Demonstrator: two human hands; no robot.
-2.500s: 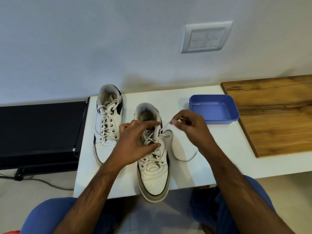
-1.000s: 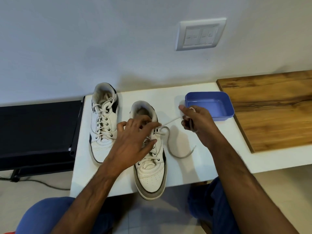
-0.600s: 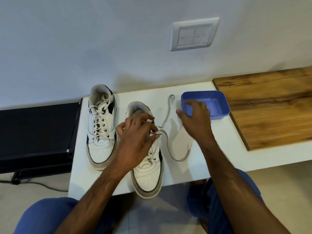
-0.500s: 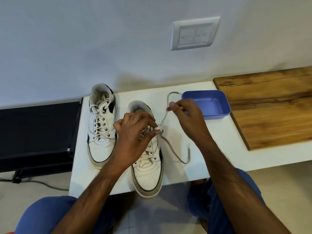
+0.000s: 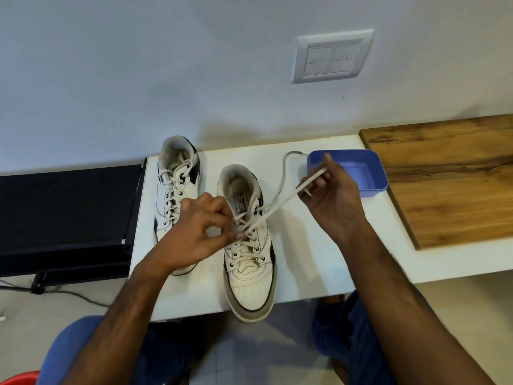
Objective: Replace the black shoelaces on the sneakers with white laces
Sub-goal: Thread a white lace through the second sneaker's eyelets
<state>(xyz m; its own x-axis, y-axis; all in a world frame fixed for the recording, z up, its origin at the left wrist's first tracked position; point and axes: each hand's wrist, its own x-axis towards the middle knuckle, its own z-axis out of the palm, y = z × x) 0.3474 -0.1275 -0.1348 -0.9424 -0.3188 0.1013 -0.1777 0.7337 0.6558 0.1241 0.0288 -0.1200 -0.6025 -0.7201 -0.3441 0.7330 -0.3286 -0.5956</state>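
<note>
ok so right hand (image 5: 331, 195) has regrabbed white lace (image 5: 280, 204), now pulled taut up from eyelets, slack loop gone off table (image 5: 305, 262). Guessing upper rows being snugged on near sneaker (image 5: 248, 245). Left hand (image 5: 200, 232) curled, pinching lace crossing at tongue. Far sneaker (image 5: 176, 190) already laced.

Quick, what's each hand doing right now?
Left hand: pinches the white lace where it crosses the near sneaker.
Right hand: grips the same lace's free end, pulled taut toward the blue tray.
</note>
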